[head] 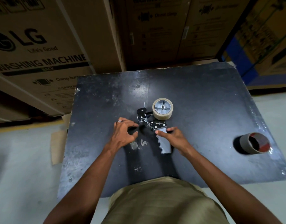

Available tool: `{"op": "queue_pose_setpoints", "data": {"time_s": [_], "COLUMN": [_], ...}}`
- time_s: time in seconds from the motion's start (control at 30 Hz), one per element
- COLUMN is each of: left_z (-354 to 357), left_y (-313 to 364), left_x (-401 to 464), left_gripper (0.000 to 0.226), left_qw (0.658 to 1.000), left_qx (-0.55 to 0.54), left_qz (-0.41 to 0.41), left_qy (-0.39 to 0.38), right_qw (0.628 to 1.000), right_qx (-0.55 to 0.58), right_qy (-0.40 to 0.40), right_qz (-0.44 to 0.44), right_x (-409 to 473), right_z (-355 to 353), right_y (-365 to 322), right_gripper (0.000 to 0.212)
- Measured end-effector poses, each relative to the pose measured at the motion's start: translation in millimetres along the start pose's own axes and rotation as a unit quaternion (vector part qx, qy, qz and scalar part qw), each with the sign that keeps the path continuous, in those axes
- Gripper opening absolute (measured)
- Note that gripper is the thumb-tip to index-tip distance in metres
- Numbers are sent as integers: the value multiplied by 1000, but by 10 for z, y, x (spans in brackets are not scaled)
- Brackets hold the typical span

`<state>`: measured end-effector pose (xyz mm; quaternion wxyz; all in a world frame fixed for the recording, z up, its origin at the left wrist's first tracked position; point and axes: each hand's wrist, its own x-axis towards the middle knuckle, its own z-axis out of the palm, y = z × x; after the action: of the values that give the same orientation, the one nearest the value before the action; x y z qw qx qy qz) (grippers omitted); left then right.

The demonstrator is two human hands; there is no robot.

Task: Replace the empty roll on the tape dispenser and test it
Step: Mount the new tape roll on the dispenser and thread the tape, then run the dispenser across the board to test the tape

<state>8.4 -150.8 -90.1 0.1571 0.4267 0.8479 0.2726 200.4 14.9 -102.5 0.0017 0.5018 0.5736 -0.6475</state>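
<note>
Now my right hand (174, 137) grips the grey ribbed dispenser handle (164, 143); left hand (125, 132), fingers loosely curled, empty, should thread clear tape roll (162, 109) at 12 o'clock.

Tape dispenser (156, 122) lies flat on black table (203, 97) — tape roll (162, 109) seated on hub. Right hand (173, 136) grips top of grey handle (164, 143). Left hand (124, 133) beside dispenser front end, fingers curled, ring visible. Empty core (254, 143) lies well apart — near right table edge.

bare table (203, 102) around dispenser (156, 125), core (252, 143) well right
</note>
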Motion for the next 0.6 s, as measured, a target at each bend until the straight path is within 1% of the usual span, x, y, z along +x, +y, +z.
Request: {"op": "queue_pose_setpoints", "data": {"time_s": [0.03, 0.07, 0.13, 0.17, 0.27, 0.33, 0.43, 0.5, 0.6], "left_z": [4, 12, 28, 37, 57, 65, 61, 52, 38], "left_y": [8, 12, 20, 20, 29, 43, 32, 15, 2], "left_x": [3, 14, 42, 59, 97, 100, 100, 113, 117], "left_gripper": [40, 38, 28, 24, 18, 14, 12, 12, 13], "left_qw": [1000, 1000, 1000, 1000, 1000, 1000, 999, 1000, 999], "left_qx": [2, 3, 4, 5, 11, 10, 11, 13, 17], "left_qz": [-2, -5, -10, -12, -12, -14, -5, 0, 24], "left_qy": [2, 6, 16, 19, 21, 24, 30, 28, 23], "right_qw": [999, 996, 992, 989, 975, 961, 940, 938, 933], "right_qx": [33, 58, 60, 53, 64, 127, 228, 233, 232], "right_qy": [-38, -63, -108, -135, -197, -223, -222, -221, -228], "right_qz": [6, 5, 9, 23, 75, 100, 121, 132, 151], "right_x": [-45, -97, -137, -162, -132, -104, -63, -85, -117], "right_z": [7, 6, -42, -65, -60, 7, 84, 92, 66], "right_y": [-45, -102, -168, -220, -234, -193, -165, -218, -304], "right_gripper": [84, 71, 46, 41, 32, 30, 27, 15, 17]}}
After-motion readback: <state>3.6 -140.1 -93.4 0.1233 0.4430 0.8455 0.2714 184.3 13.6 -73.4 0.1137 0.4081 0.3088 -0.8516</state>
